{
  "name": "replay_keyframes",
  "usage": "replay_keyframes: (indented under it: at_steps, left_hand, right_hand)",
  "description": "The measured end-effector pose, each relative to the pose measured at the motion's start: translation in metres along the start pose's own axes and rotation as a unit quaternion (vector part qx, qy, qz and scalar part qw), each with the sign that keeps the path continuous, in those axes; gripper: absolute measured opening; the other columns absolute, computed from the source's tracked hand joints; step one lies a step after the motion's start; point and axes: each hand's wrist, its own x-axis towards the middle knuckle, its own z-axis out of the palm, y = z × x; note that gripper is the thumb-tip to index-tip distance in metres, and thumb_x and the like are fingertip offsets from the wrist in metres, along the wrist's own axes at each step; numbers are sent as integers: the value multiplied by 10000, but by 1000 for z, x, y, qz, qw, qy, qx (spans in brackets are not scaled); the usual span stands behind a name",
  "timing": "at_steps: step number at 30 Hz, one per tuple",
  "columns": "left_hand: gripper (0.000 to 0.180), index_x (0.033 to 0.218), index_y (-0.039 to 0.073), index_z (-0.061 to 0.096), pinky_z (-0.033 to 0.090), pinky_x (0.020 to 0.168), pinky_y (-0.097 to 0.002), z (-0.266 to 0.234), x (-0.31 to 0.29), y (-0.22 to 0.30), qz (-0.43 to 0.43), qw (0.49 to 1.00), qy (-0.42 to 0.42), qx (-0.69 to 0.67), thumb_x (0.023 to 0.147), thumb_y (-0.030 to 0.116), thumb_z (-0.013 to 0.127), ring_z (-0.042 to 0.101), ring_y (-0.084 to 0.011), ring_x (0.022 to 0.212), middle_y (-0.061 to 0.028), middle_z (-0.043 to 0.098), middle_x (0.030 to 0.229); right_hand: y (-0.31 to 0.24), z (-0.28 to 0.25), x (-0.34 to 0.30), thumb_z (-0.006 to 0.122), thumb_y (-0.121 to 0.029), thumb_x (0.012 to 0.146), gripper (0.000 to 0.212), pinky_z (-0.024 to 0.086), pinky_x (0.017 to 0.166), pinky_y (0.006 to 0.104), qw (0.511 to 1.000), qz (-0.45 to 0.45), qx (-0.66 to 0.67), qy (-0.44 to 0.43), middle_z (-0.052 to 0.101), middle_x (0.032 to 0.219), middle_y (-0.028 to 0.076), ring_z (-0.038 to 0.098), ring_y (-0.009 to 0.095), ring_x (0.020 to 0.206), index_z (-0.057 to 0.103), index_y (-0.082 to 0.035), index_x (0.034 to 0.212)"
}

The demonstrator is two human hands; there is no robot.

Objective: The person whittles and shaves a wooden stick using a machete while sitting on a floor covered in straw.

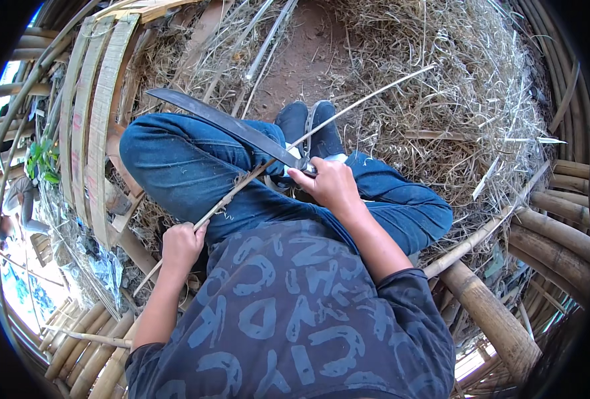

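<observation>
My right hand (333, 187) is closed round the handle of a machete. The dark machete blade (225, 124) points up and left across my lap, its edge lying over a long thin bamboo strip (368, 98). Low on the left, my left hand (183, 247) grips that strip near its lower end. From there the strip slants up past my knees toward the upper right. Small curled shavings hang off it beside my left thigh. Under both hands are my crossed legs in blue jeans (175, 163), with dark shoes (308, 123) beyond them.
Pale shavings (434, 113) thickly cover the ground ahead and to the right, around bare brown soil (301, 53). Wooden slats (102, 120) stand at the left. Thick bamboo poles (494, 319) lie at the lower right. A person (22, 199) is at the far left.
</observation>
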Motion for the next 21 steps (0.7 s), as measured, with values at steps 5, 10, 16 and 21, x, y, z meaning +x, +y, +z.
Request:
replay_keyframes:
  at_steps: [5, 10, 16, 21]
  left_hand:
    - [430, 616, -11, 607, 498, 536, -452, 5, 0, -1, 6, 1000, 26, 9, 877, 329, 639, 620, -384, 571, -220, 604, 605]
    - [443, 619, -5, 607, 500, 534, -450, 5, 1, -2, -2, 1000, 15, 22, 885, 347, 630, 621, -383, 565, -215, 605, 603]
    - [451, 624, -6, 609, 500, 530, -455, 4, -2, 0, -23, 1000, 5, 16, 895, 354, 618, 619, -386, 559, -215, 600, 591]
    - [459, 615, -7, 615, 499, 522, -461, 6, 5, -3, 18, 999, 29, 9, 892, 359, 620, 615, -393, 552, -219, 593, 578]
  right_hand:
    - [8, 7, 10, 606, -628, 805, 618, 508, 599, 476, 1000, -4, -11, -5, 614, 616, 211, 638, 399, 644, 631, -21, 690]
    - [25, 12, 17, 572, -723, 763, 688, 513, 519, 438, 994, -32, -102, 40, 627, 587, 165, 656, 337, 580, 608, -49, 631]
    - [59, -1, 16, 596, -731, 748, 678, 522, 559, 431, 989, 25, -127, 72, 650, 638, 154, 674, 314, 619, 638, -55, 712]
    - [167, -63, 17, 476, -725, 832, 726, 508, 723, 508, 947, 269, -127, 118, 674, 752, 221, 670, 404, 788, 703, -37, 786]
